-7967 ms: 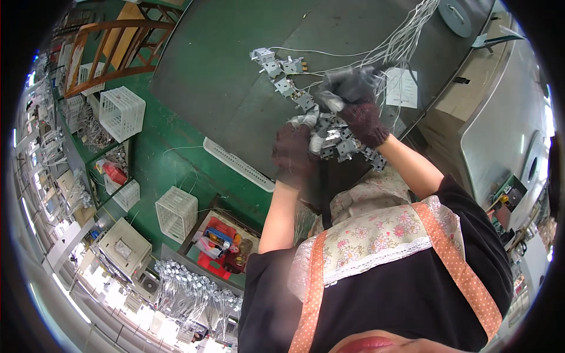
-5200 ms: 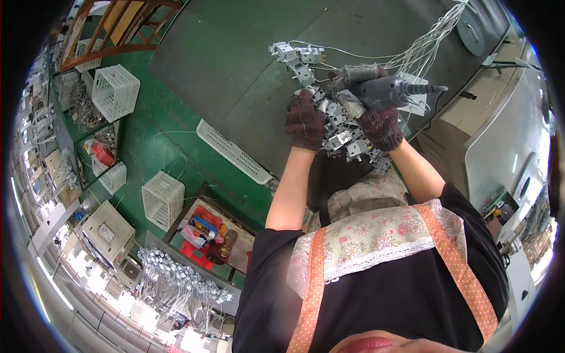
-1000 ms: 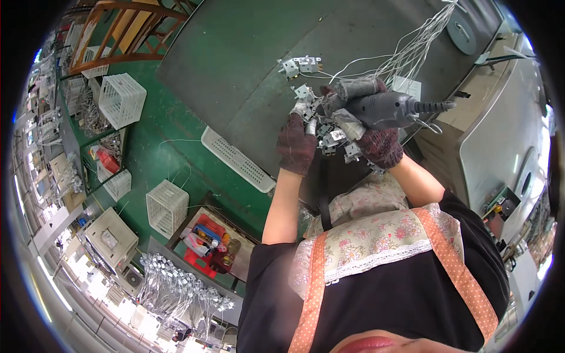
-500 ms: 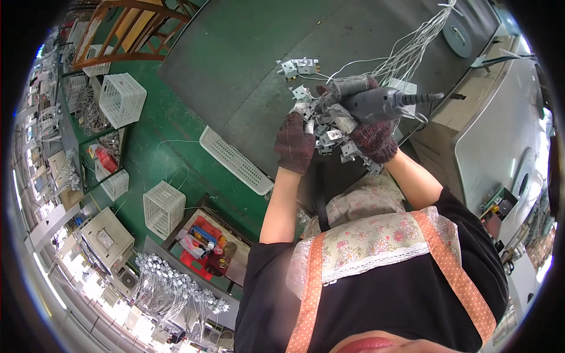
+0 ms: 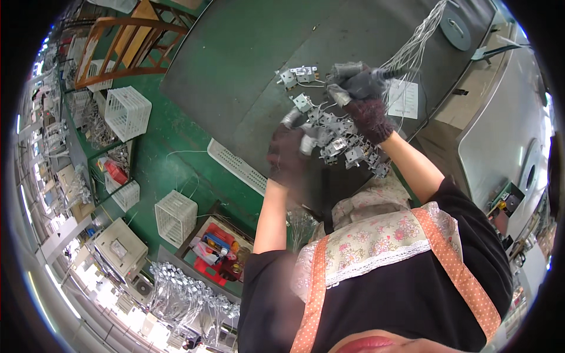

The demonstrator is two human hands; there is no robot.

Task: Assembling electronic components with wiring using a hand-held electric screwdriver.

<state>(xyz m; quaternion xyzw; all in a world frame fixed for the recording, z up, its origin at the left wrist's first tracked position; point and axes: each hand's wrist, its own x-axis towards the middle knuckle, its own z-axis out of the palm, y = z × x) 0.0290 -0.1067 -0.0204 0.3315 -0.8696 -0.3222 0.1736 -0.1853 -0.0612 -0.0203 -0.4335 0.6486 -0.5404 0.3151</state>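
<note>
One grey power tool [image 5: 369, 84], wrapped by the fingers of the right hand [image 5: 367, 115], has lifted off the metal parts [image 5: 338, 144] in the head view, so apparently none is being worked now. They lie on the bench [image 5: 235, 59], just right of the blurred left hand [image 5: 286, 152]; its taped fingers look parted, whether pinching one I cannot tell.

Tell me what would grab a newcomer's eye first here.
Probably the dark corded tool in the gloved right hand, just beyond a heap of small metal parts on the dark tabletop. The gloved left hand, blurred, is at the heap's left side. Next come the pale wires, bunched toward the far right, and the flowered apron with orange dotted straps below.
</note>
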